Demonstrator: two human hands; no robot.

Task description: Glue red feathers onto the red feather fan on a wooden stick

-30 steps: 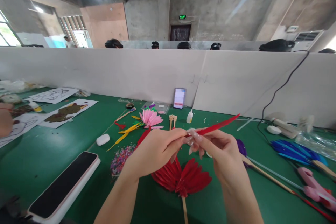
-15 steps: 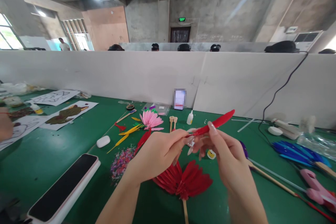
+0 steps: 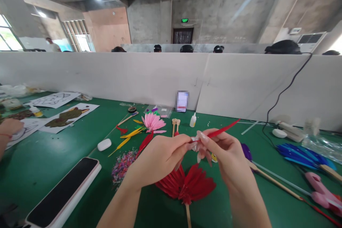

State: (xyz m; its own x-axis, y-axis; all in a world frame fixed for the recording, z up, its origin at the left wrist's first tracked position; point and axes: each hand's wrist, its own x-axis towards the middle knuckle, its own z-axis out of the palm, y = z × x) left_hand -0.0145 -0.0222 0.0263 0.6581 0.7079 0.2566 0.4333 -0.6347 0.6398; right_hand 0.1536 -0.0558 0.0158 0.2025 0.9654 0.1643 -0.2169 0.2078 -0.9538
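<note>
Between my two hands, above the table, is a red feather (image 3: 224, 128), its tip pointing up to the right. My left hand (image 3: 167, 155) pinches it at the quill end. My right hand (image 3: 224, 149) has thumb and fingers closed on it farther along, close to the left fingertips. Below them lies a fan of red feathers (image 3: 197, 184) on a wooden stick (image 3: 188, 215). Part of that fan is covered by my left hand. Another red feather (image 3: 145, 144) shows behind my left wrist.
Pink feathers (image 3: 153, 122), yellow feathers (image 3: 127, 139), a glue bottle (image 3: 192, 120) and an upright phone (image 3: 182, 101) stand or lie beyond my hands. Blue feathers (image 3: 304, 156) and a pink glue gun (image 3: 320, 190) are right; a large phone (image 3: 65, 190) is left. Another person's hand (image 3: 10, 130) touches drawings.
My right hand has slid left along the feather toward my left hand, and the feather has turned to show its narrow edge. The other person's hand has come further into view.
</note>
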